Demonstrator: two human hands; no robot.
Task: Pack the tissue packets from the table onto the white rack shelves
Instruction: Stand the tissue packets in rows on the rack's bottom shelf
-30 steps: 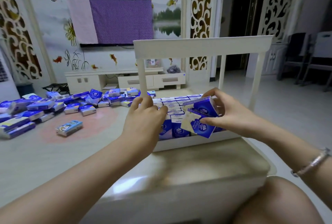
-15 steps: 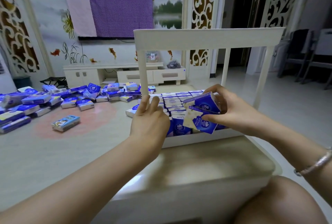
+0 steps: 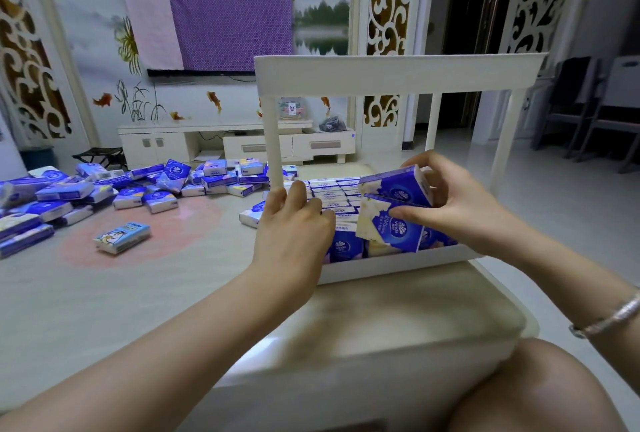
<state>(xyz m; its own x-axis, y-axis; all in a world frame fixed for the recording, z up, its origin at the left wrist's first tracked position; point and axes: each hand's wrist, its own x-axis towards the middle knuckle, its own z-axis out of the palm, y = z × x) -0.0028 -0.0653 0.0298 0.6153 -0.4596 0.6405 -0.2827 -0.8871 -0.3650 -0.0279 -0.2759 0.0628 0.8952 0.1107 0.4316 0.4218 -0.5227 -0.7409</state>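
The left hand [image 3: 294,223] is covering the left end of the packed rows [image 3: 332,194] on the white rack [image 3: 398,75]'s lower shelf, so the packets behind it are not showing. The right hand [image 3: 460,210] is hiding the right-hand ends of the two tissue packets [image 3: 394,210] it is gripping, and those packets are screening the rack's contents behind them. Left of the rack, the loose pile [image 3: 69,192] is running off the picture's edge. The print on the packets is reading too small.
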